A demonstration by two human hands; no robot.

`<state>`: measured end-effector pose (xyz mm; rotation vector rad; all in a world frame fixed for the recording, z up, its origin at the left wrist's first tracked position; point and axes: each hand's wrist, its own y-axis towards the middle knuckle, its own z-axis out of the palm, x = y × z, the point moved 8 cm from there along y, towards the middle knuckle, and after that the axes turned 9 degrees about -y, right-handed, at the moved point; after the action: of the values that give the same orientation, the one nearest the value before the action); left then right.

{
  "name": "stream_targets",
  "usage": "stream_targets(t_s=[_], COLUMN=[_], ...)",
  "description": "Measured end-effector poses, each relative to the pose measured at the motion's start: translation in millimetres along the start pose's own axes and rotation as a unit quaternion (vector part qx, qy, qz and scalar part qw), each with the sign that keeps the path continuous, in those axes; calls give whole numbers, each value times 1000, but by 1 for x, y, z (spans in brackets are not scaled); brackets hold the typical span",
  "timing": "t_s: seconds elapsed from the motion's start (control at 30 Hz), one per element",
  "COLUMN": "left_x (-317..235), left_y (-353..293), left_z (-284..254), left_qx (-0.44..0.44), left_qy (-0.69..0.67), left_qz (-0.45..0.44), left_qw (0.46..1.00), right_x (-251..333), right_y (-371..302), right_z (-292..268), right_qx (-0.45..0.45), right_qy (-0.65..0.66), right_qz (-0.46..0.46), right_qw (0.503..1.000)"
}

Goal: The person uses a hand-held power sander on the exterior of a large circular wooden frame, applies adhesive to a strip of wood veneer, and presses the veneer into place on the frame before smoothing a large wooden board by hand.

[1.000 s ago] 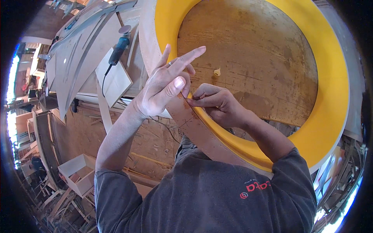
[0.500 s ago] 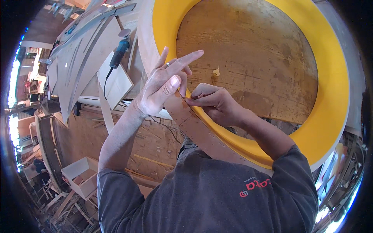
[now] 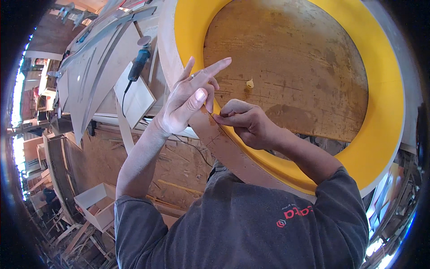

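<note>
The large yellow ring [image 3: 385,92], edged by a pale band [image 3: 226,145], lies in front of the person, with a brown wooden tabletop [image 3: 295,62] showing through its opening. Both hands are at the ring's near left edge, just beside each other. The left hand [image 3: 188,96] is spread: its forefinger points out over the opening, the thumb stands apart and another finger bends down to the edge; it grips nothing visible. The right hand [image 3: 246,121] is curled, the tips of its thumb and forefinger pinched together at the edge; whether its fingers have hold of something thin cannot be told. A small yellowish piece [image 3: 250,84] lies on the tabletop inside the ring. Left of the ring, a blue-and-black power tool [image 3: 140,62] with a round disc lies by a pale square panel [image 3: 134,96].
</note>
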<state>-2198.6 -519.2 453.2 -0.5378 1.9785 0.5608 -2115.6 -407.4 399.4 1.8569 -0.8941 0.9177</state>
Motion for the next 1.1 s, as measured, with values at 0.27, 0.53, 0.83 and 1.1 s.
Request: stream_targets(t_s=[0.27,0.53,0.83,1.1], left_x=[2,-2,-3,-2], left_y=[-1,2,1,1], left_z=[0,0,-1,-1], left_qx=[3,3,-4,-3], left_qy=[-30,-2,3,-7], left_qz=[-20,3,5,-5], left_qw=[999,1000,1000,1000], right_x=[-1,-2,-1,-1], right_y=[-1,-2,-1,-2], right_z=[1,3,3,3], right_qx=[1,6,0,-1], right_qy=[-9,-12,-21,-24], right_qz=[-5,0,-5,-5], right_qw=[1000,1000,1000,1000])
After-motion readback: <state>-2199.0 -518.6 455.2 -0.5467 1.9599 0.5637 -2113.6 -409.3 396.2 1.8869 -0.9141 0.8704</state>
